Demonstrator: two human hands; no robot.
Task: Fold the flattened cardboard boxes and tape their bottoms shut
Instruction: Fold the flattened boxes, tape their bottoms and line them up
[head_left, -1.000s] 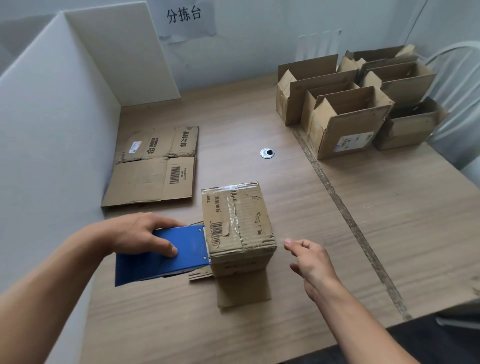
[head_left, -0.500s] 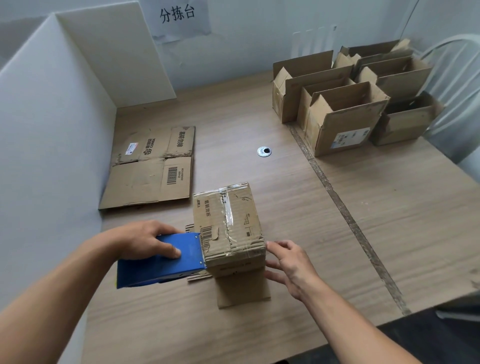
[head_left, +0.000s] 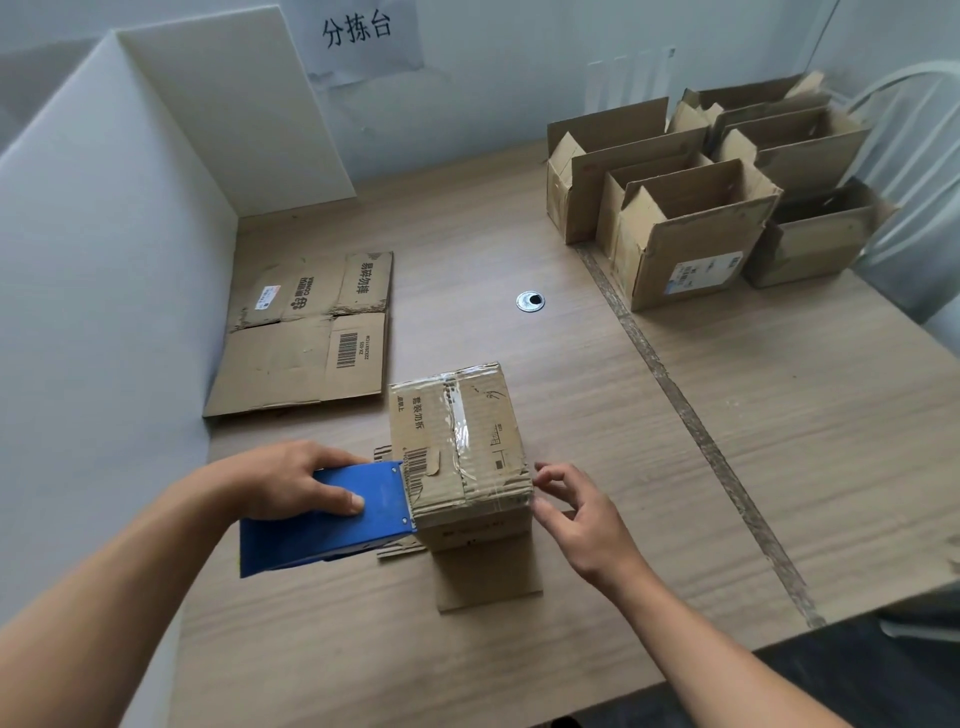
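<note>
Left hand (head_left: 291, 483): you grip the blue dispenser (head_left: 332, 514), thumb on its side plate, its front end pressed to the box's 9 o'clock face.
Right hand (head_left: 576, 514): your fingers are loosely bent and wide, tips touching the box's near corner at 3 o'clock. It appears to hold nothing, though a pinched tape end would be too small to make out.
Just changed: a second ago your right hand hung in the air, apart from the box. It has since closed in and now touches it. The dispenser has stayed against the same face, and the box has shifted a little.
Meaning: you now have the box braced from both sides. Probably a cross strip along the near edge is being finished and is ready to press down and tear off.
Box (head_left: 457, 447): it stands just below the middle of the counter (head_left: 779, 415) between your hands, bottom up, with its open flaps splayed on the surface underneath. It is worn and creased, with a barcode and a torn label, and glossy tape (head_left: 458, 415) runs along the centre seam.
Flat box (head_left: 306, 332): it lies unfolded at 10 o'clock and has not been started.
Folded boxes (head_left: 696, 223): these are clustered at 2 o'clock with their mouths up.
</note>
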